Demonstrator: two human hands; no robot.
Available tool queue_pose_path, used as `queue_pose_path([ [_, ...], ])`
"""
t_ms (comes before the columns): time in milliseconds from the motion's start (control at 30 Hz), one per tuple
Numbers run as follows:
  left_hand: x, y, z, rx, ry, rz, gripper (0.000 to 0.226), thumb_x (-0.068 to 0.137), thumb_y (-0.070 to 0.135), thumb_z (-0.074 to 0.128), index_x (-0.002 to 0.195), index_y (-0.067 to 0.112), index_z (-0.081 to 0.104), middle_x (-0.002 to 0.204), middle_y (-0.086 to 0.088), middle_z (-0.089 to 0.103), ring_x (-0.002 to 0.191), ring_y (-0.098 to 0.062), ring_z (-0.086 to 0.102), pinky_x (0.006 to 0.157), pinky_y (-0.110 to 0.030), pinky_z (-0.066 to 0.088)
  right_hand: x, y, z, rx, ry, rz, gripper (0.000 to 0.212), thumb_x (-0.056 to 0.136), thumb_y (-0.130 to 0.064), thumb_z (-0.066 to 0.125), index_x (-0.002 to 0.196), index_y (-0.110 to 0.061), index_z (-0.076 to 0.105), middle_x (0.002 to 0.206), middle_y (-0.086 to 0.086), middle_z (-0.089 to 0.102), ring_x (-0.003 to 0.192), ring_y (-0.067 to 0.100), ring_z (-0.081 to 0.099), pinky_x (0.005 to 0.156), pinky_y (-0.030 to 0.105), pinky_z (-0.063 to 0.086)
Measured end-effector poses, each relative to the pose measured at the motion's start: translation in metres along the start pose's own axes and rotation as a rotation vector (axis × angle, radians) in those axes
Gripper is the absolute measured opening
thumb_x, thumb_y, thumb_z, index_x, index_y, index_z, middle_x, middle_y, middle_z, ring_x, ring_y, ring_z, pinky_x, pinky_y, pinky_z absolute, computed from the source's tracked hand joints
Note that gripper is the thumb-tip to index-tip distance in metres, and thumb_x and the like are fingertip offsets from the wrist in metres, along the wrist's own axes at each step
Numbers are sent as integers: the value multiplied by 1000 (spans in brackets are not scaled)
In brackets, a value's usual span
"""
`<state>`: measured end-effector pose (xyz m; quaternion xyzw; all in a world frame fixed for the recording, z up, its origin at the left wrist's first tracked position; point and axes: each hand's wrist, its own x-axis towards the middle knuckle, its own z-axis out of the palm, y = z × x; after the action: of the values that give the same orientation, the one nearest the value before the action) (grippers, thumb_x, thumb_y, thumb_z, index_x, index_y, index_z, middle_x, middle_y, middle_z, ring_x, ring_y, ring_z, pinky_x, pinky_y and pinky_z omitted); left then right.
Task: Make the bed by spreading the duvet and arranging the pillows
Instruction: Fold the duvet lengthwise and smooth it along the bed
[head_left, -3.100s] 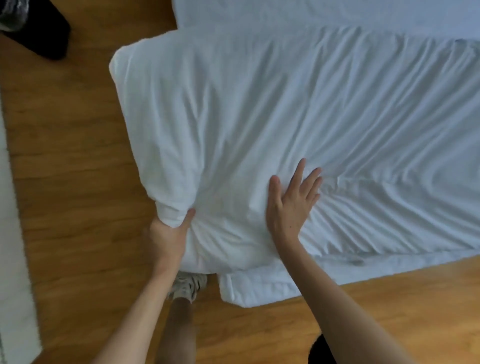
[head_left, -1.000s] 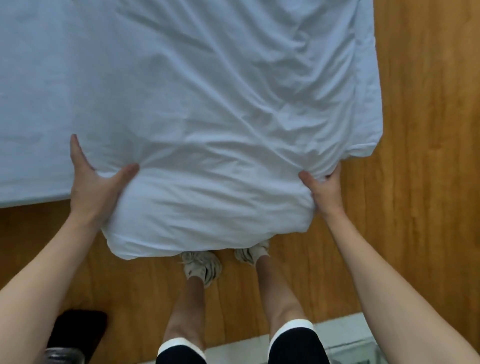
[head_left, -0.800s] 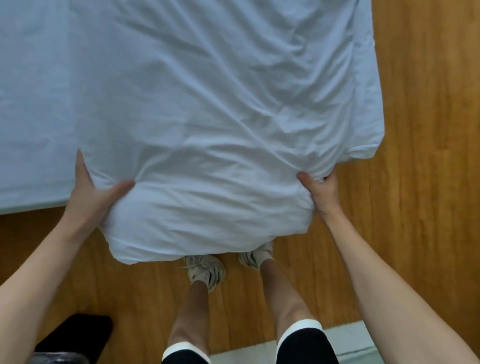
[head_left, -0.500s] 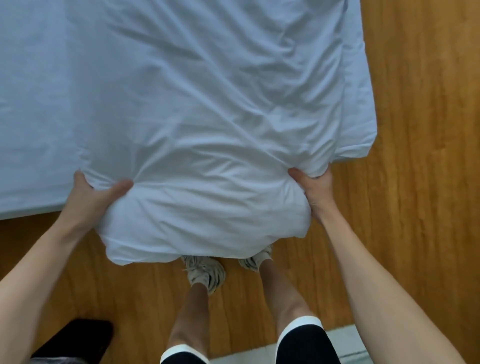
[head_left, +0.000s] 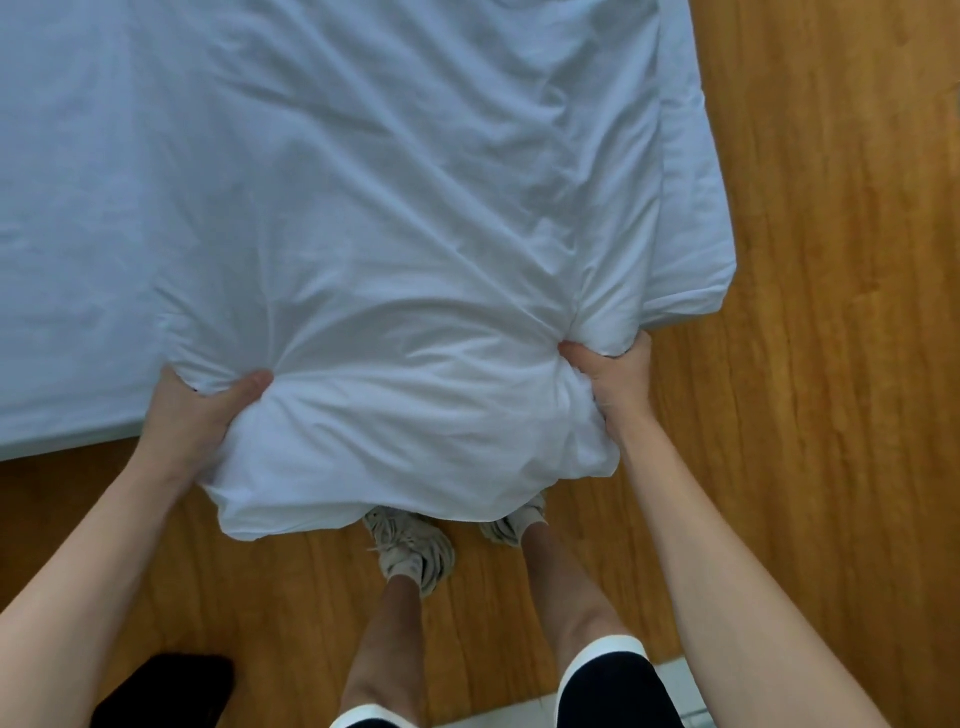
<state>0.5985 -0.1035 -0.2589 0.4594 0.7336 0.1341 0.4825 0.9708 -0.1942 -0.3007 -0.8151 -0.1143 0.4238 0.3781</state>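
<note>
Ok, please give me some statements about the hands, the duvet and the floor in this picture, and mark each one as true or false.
1. Both hands grip the white duvet. True: the left hand and the right hand each hold a bunch of its near edge.
2. The floor is grey carpet. False: it is brown wood.
3. The duvet's near edge hangs past the bed, above the person's shoes. True.
4. The right hand lies flat and open on the duvet. False: its fingers are curled into the fabric.
5. A pillow lies on the duvet. False: no pillow is in view.
</note>
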Motion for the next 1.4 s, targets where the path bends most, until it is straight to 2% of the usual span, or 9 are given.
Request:
queue_pose_path([
  [67, 3, -1, -1, 7, -19, -4, 64, 77, 24, 78, 134, 17, 50, 127, 1, 58, 111, -19, 55, 92, -33, 41, 1, 6, 0, -8, 0, -67, 112, 37, -46, 94, 134, -20, 44, 125, -2, 59, 112, 18, 60, 93, 46, 52],
  [133, 5, -2, -1, 40, -3, -38, 76, 76, 28, 78, 141, 18, 40, 135, -2, 53, 120, -24, 52, 95, -35, 40, -4, 1, 0, 14, -10, -94, 108, 44, -37, 94, 137, -20, 42, 128, -2, 58, 115, 16, 59, 95, 41, 52],
  [233, -1, -1, 0, 192, 20, -4, 109, 77, 45, 73, 151, 33, -7, 153, -1, 31, 135, -32, 37, 107, -47, 33, -10, -3, -2, 46, -58, -38, 69, 58, -18, 89, 119, -15, 57, 113, -1, 66, 104, 15, 65, 88, 36, 55],
  [300, -10, 1, -3, 282, -7, 142, 114, 74, 60, 71, 142, 50, -20, 156, 0, 27, 135, -35, 36, 106, -55, 32, -12, -4, -4, 87, -111, -5, 47, 64, -8, 86, 104, -17, 63, 104, -1, 70, 97, 17, 68, 83, 37, 57],
  [600, 5, -7, -5, 258, -72, 148, 108, 59, 74, 61, 138, 64, -13, 154, 5, 29, 135, -33, 37, 107, -57, 33, -3, -9, -3, 209, -315, 64, 66, 65, -4, 80, 126, 0, 55, 114, 10, 68, 100, 21, 69, 74, 29, 56],
  [967, 9, -14, -4, 185, -39, 105, 110, 59, 73, 63, 140, 60, -10, 153, 8, 31, 135, -31, 38, 109, -53, 33, -10, -9, 1, 294, -388, 142, 55, 75, -7, 72, 128, -2, 56, 121, 19, 64, 110, 34, 64, 91, 50, 53],
  [1067, 12, -16, -5, 194, -37, 98, 110, 59, 71, 63, 140, 60, -10, 153, 6, 32, 135, -32, 39, 109, -52, 32, -8, -18, 2, 221, -435, 161, 53, 76, -7, 74, 126, -3, 58, 117, 15, 67, 106, 31, 66, 84, 45, 54],
  [1167, 16, -19, -6, 193, -46, 95, 107, 64, 65, 66, 141, 59, -8, 153, 4, 32, 134, -33, 39, 108, -51, 32, -16, -31, 12, 158, -385, 103, 48, 73, -6, 76, 119, -3, 62, 109, 9, 72, 99, 23, 70, 74, 34, 56],
  [1400, 1, -5, -9, 165, -8, 125, 87, 82, 43, 71, 145, 51, 10, 149, 1, 38, 129, -33, 43, 103, -51, 37, -46, -54, 6, -10, -264, -100, 32, 78, -9, 78, 107, -11, 66, 102, 2, 73, 96, 15, 70, 77, 33, 58],
])
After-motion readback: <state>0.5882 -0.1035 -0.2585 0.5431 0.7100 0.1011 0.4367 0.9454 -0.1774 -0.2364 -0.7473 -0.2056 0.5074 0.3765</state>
